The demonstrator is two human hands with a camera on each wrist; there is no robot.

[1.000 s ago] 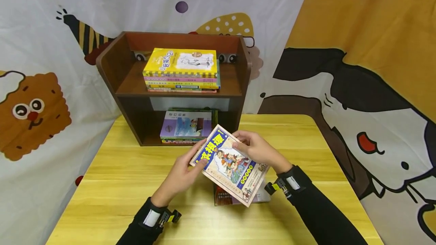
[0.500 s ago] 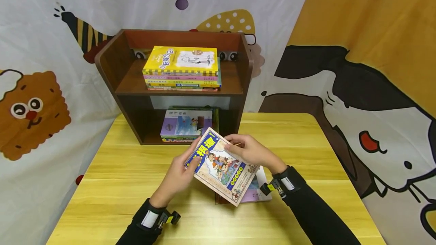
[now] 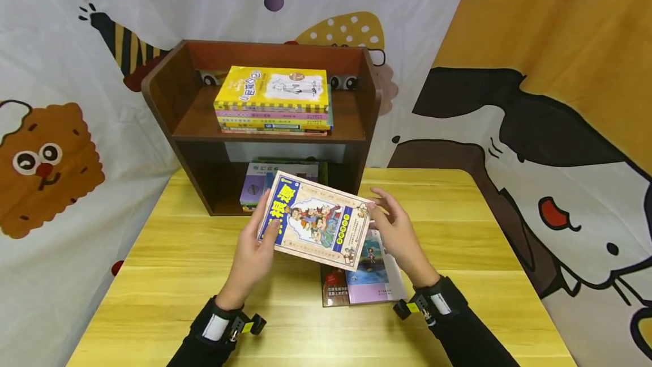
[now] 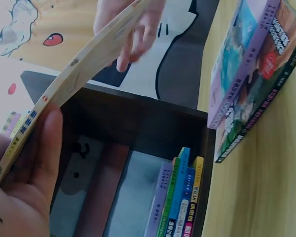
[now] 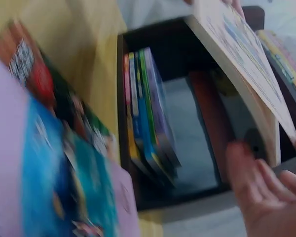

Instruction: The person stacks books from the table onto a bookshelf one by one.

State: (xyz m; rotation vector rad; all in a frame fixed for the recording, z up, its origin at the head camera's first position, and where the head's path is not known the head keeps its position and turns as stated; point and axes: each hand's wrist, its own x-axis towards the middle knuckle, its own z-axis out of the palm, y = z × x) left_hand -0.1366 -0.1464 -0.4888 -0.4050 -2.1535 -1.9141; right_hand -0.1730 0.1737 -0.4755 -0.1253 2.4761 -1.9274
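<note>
A cream-coloured book (image 3: 314, 221) with a blue title band and a cartoon group on its cover is held tilted above the table. My left hand (image 3: 254, 254) grips its left end, thumb on the cover and fingers behind. At the opposite end, my right hand (image 3: 399, 237) touches the corner with its thumb, its other fingers loosely spread. The right wrist view shows the book's cover (image 5: 251, 49) standing slightly apart from the pages at that corner. Below lie a purple-edged book (image 3: 377, 276) and a dark reddish book (image 3: 334, 287), both partly hidden.
Behind the hands stands a brown two-tier bookshelf (image 3: 188, 180). Its upper shelf carries a stack of books topped by a yellow book (image 3: 275, 89). Several more books lie on the lower shelf, under a purple book (image 3: 253, 183). A light wooden table (image 3: 168, 276) supports everything.
The held book has moved left and turned flatter, uncovering more of the books beneath. My right hand has slid from its upper edge to its right corner; my left hand keeps its grip.
</note>
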